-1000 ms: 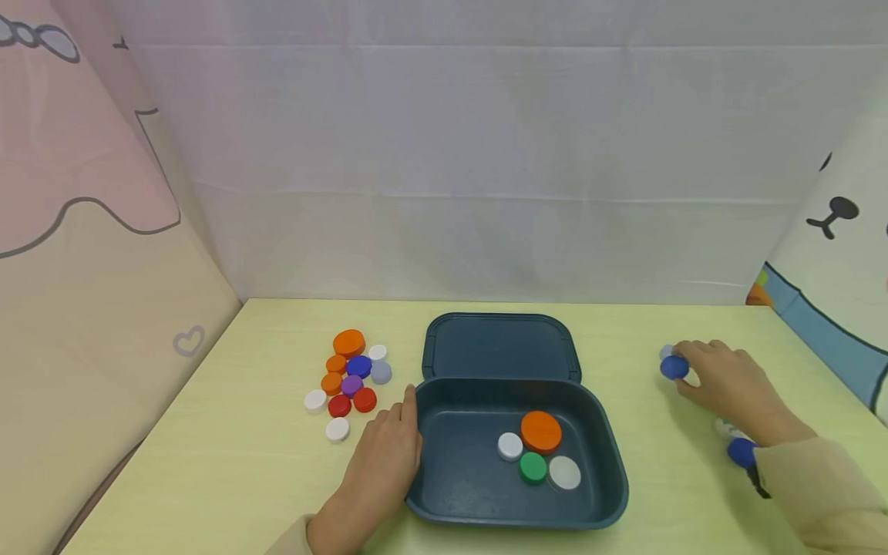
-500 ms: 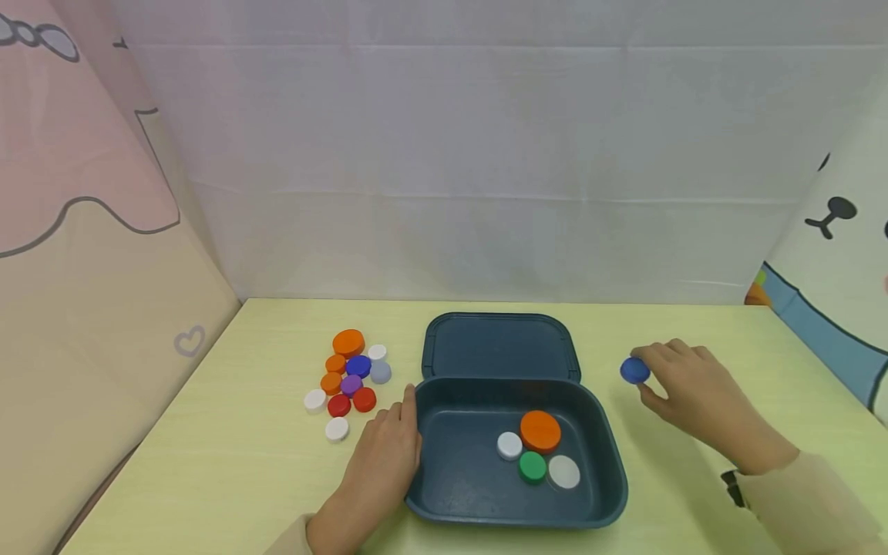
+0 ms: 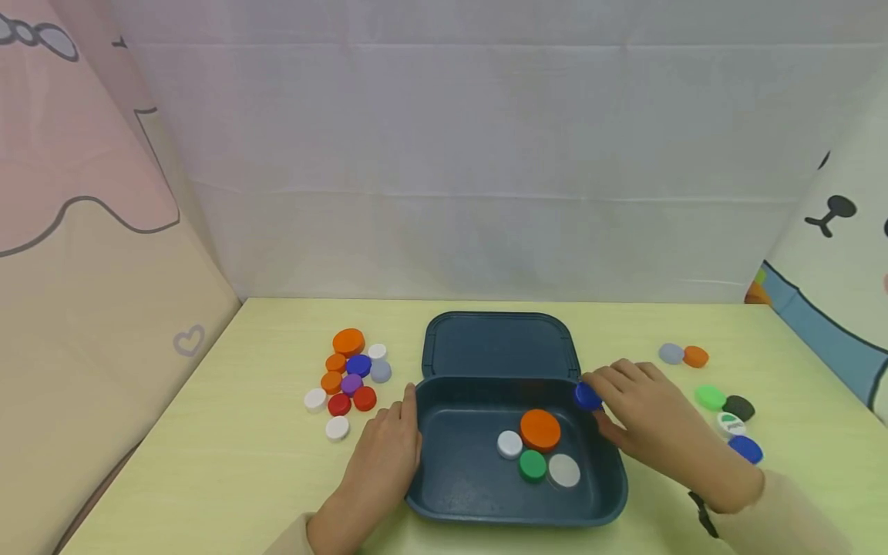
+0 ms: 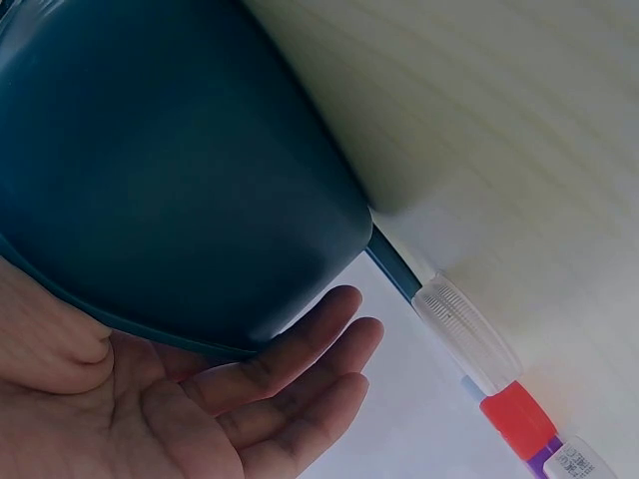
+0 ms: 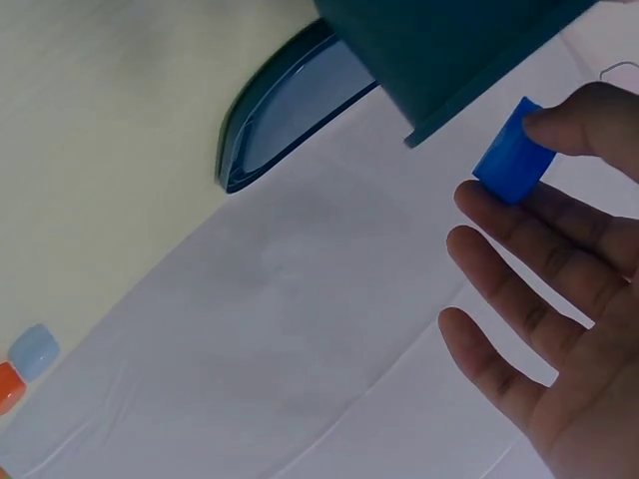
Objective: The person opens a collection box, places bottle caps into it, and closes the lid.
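Note:
My right hand (image 3: pixel 645 424) pinches a blue bottle cap (image 3: pixel 586 397) between thumb and fingertips at the back right corner of the dark blue box (image 3: pixel 458 486). In the right wrist view that blue cap (image 5: pixel 515 155) is held on its side close by the box's rim, the other fingers spread loose. My left hand (image 3: pixel 381 455) rests against the box's left side, its index finger along the rim. Its fingers (image 4: pixel 300 374) lie extended beside the outer wall. Inside the box are an orange cap (image 3: pixel 540 430), a green cap (image 3: pixel 533 465) and two white caps (image 3: pixel 509 445).
Behind the box lies its dark lid (image 3: pixel 501 344). A cluster of orange, red, white, blue and purple caps (image 3: pixel 351 385) sits to the left. On the right lie several more, among them a light green cap (image 3: pixel 711 398) and an orange cap (image 3: pixel 696 356).
My right hand has lifted the blue cap from the right side of the table and carried it left to the box's back right corner. My left hand has stayed at the box.

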The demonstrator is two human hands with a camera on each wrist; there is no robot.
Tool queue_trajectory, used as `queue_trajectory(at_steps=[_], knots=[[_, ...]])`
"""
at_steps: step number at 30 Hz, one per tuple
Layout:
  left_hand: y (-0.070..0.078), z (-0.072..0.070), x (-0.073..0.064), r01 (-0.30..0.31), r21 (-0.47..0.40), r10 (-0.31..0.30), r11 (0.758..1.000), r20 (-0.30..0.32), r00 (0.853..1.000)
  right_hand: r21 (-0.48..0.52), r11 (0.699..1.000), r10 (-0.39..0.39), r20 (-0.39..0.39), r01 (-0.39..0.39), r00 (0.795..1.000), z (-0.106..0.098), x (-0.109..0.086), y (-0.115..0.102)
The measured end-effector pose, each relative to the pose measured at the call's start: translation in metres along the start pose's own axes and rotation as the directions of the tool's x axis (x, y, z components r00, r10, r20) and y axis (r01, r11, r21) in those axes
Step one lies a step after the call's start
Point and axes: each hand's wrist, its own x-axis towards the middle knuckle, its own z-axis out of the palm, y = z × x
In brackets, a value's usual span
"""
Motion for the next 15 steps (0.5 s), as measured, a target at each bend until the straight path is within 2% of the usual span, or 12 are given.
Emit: queue_trajectory(at_steps=[5,9,15], knots=[[0.001,0.000,0.000,0.006,0.003,-0.006,1.000,0.009,1.000,-0.009,0.997,-0.075,0.034,0.075,0.997,0.005,0.002,-0.018],[0.001,-0.001,0.000,0.008,0.004,-0.008,1.000,0.007,1.000,0.021,0.990,-0.138,0.046,0.137,0.989,0.011,0.003,-0.029],[0.000,-0.001,0.000,0.002,0.004,-0.002,1.000,-0.002,1.000,0.065,0.967,-0.246,-0.011,0.246,0.969,0.025,0.002,-0.039]])
